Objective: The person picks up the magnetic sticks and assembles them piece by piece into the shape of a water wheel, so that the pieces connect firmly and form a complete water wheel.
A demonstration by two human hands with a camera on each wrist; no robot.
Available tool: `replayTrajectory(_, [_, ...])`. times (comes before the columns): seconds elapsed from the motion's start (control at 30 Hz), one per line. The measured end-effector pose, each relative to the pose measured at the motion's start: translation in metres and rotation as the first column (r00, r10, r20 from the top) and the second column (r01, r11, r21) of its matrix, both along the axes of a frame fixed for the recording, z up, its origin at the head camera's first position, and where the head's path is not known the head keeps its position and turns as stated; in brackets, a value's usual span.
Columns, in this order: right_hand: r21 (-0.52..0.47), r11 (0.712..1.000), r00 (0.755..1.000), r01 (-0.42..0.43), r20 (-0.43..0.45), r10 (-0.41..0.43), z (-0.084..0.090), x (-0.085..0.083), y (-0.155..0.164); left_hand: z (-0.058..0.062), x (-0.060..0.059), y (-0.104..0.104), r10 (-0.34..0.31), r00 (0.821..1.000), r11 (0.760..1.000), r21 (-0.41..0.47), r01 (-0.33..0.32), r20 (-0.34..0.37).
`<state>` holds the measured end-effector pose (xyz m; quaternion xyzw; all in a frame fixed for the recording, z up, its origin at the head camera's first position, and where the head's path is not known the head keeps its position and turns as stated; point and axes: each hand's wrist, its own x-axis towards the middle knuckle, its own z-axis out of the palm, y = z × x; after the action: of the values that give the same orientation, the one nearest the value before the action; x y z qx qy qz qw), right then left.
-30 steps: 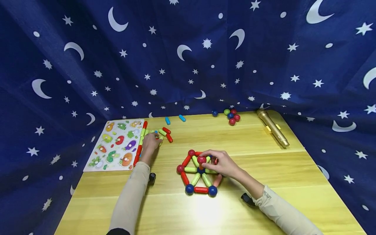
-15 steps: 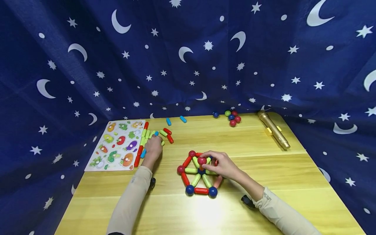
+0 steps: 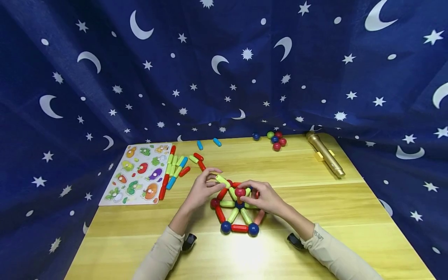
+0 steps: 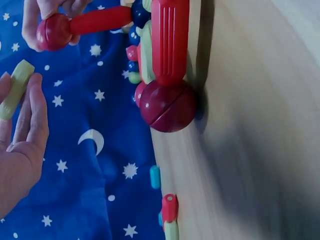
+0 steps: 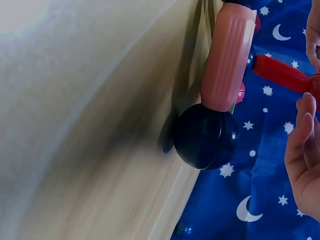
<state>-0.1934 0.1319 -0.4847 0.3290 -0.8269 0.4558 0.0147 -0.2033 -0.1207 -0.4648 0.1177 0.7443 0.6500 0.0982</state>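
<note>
Bright, even light is falling from above and in front, leaving a pale glare patch on the wooden surface (image 3: 245, 252) near the bottom edge of the head view. Soft shadows are lying beneath the hands and forearms. The head view is staying sharp in the middle, while its wide lens is bending the star-printed cloth (image 3: 70, 77) at the edges. Both wrist views are showing the nearby wood smeared and out of focus, with dark blurred shadows spreading under the close balls

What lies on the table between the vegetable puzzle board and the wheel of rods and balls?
In the head view, loose rods lie between the puzzle board and the wheel.
</note>
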Motion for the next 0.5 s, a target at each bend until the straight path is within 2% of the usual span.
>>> replayTrajectory(0.1, [0.001,1.000,1.000,0.017,0.005,-0.017,-0.001,0.001,-0.001,-0.003,0.003,0.006,-0.010,1.000,1.000,0.014,0.010,0.000])
replayTrajectory(0.3, [0.003,0.999,0.999,0.048,0.014,-0.048,0.000,0.002,-0.003,-0.008,0.004,0.013,-0.033,0.999,0.999,-0.019,0.033,-0.003])
replayTrajectory(0.5, [0.003,0.998,0.998,0.056,0.028,-0.056,0.000,0.002,-0.005,-0.010,-0.001,0.004,-0.054,0.999,0.997,-0.055,0.053,-0.010])
